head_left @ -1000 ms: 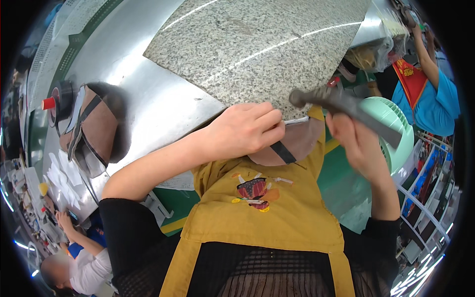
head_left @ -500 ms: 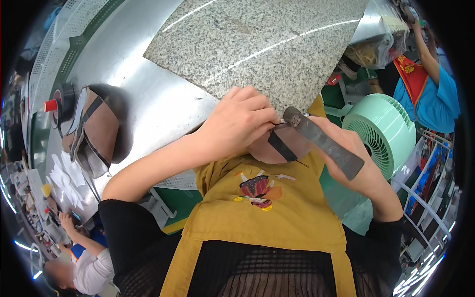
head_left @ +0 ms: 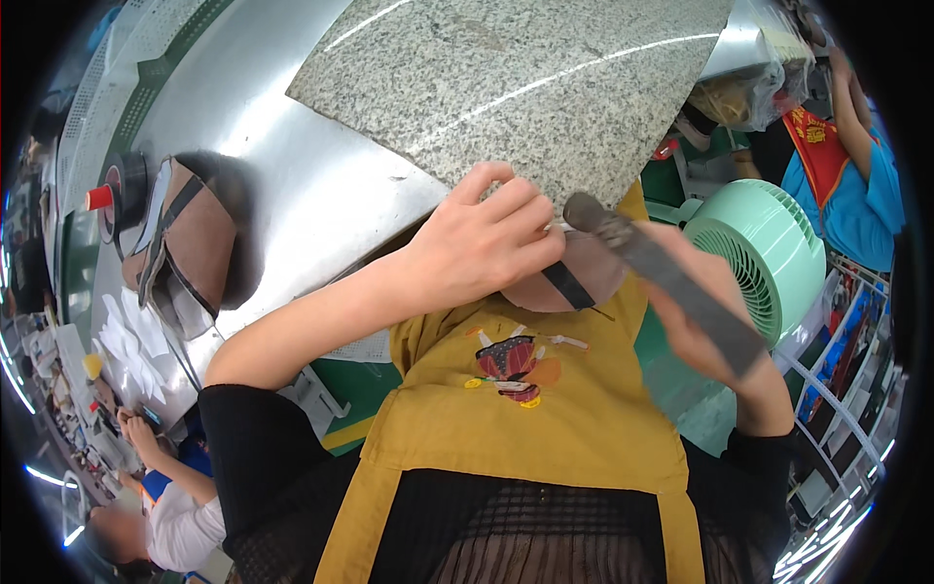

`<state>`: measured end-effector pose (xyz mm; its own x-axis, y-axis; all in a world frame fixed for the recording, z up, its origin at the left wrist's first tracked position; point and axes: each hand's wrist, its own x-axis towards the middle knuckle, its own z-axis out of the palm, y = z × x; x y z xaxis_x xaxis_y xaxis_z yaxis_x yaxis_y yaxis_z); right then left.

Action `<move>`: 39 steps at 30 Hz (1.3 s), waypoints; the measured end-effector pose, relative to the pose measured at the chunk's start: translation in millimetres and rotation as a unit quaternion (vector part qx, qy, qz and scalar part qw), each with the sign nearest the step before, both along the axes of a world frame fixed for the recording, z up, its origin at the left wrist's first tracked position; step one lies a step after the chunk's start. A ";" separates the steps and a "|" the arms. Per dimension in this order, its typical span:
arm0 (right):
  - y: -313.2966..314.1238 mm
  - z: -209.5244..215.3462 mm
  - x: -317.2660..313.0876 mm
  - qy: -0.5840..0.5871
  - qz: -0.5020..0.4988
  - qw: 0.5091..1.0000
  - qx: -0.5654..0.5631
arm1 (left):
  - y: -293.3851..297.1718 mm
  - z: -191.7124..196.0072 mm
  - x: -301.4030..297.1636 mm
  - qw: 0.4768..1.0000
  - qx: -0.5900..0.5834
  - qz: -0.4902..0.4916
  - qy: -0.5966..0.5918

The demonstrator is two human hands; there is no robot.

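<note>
My left hand (head_left: 491,238) is closed on the edge of a brown suede-like shoe upper (head_left: 595,265) with a black strip across it. This upper lies against the near corner of the speckled stone slab (head_left: 506,88), just above my yellow apron. My right hand (head_left: 722,282), partly blurred, grips a hammer (head_left: 671,277) with a long dark metal head. One end of the head is close to the upper's edge beside my left fingers; I cannot tell whether they touch. The hammer's handle is hidden.
On the metal table (head_left: 321,195) at left stand another brown upper (head_left: 199,238), a black round container (head_left: 131,195) with a red cap, and white paper pieces (head_left: 131,341). A green fan (head_left: 764,253) is close to my right arm. Co-workers are at far right and lower left.
My right hand and the hammer have moved right, with the hammer's lower end swung outward. My left hand and the upper have shifted slightly right.
</note>
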<state>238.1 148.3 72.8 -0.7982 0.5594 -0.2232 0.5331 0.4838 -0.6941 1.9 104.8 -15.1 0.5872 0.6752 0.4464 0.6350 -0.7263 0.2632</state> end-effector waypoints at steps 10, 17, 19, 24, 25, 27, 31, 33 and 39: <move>-4.5 -4.7 2.3 0.034 -0.029 0.999 -0.010 | -3.2 -2.8 -8.8 0.999 -0.025 -0.009 -0.047; -1.6 2.3 -4.1 0.064 -0.053 0.990 -0.116 | -3.3 -5.7 -9.4 0.999 0.015 -0.017 -0.027; -1.5 9.8 -7.6 0.041 -0.047 0.997 -0.053 | -5.6 -7.6 -8.7 0.999 0.021 -0.014 -0.024; -8.4 -3.8 -12.2 -0.026 0.008 1.000 0.011 | -8.0 -0.3 -8.7 0.992 -0.089 0.054 -0.064; -8.7 -1.9 -12.8 -0.042 0.007 0.999 0.002 | -8.5 0.3 -9.3 0.982 -0.143 0.080 -0.091; -6.5 -0.6 -12.4 -0.017 -0.023 0.999 -0.046 | -4.9 -4.7 -12.0 0.988 -0.120 0.060 -0.082; -6.2 5.1 -12.7 0.037 -0.070 0.992 -0.095 | -5.9 -9.5 -11.0 0.998 -0.008 0.031 -0.052; -6.5 8.2 -12.5 0.047 -0.069 0.994 -0.072 | -6.7 -10.4 -11.1 0.998 0.025 0.020 -0.049; -5.7 1.9 -14.8 0.015 -0.022 0.998 -0.051 | -6.6 -10.9 -11.1 0.998 0.042 0.008 -0.045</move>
<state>223.3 142.5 74.7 -0.7810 0.5688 -0.2579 0.5306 0.3865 -0.7544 -9.2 98.2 -26.0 0.5315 0.6427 0.5517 0.6241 -0.7375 0.2580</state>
